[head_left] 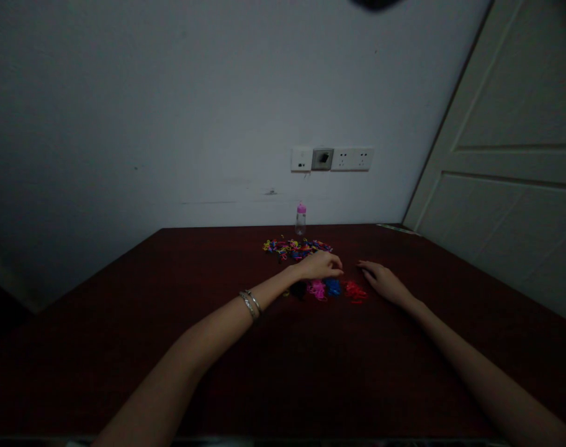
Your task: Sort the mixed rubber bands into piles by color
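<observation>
Could smear blue bands (332, 286) into red bands (355, 290) mid-frame, piled so close. Can't tell any grip in left hand (318, 266); see open right hand (385, 282).

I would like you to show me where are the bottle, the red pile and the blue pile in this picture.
Bottle (300, 222): head view, on its clear body below the pink cap.
Red pile (355, 291): head view, on its middle.
Blue pile (332, 287): head view, on its middle.
</observation>
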A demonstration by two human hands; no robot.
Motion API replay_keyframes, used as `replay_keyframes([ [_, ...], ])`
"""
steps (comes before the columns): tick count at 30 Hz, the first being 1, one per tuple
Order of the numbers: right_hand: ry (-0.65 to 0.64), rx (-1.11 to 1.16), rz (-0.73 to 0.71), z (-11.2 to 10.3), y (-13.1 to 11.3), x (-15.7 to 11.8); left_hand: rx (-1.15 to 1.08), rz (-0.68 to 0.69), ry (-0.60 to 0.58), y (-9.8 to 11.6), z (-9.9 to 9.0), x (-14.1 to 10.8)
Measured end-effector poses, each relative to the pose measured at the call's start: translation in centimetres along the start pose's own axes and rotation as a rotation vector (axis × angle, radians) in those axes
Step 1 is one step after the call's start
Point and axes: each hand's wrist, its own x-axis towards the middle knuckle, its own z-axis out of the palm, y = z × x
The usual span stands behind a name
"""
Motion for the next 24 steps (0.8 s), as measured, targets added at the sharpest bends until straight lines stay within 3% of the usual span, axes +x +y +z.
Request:
replay_keyframes([
  [3, -0.002, -0.011, 0.000, 0.0, 0.0, 0.0, -0.042, -0.110, 0.134, -3.0, -1.2, -1.2],
  [10, 0.009, 0.009, 0.003, 0.1, 0.1, -0.1, -0.161, -0.530, 0.625, -11.6, -3.8, -6.3],
  [13, 0.006, 0.005, 0.004, 0.0, 0.1, -0.1, -0.183, -0.634, 0.741, -14.3, -4.5, -8.5],
  [17, -0.002, -0.011, 0.001, 0.1, 0.2, 0.0, -0.217, -0.679, 0.817, -16.1, -4.7, -10.2],
  [24, -0.009, -0.035, 0.003, 0.2, 0.6, 0.1, -0.208, -0.721, 0.800, -16.2, -4.6, -10.9],
])
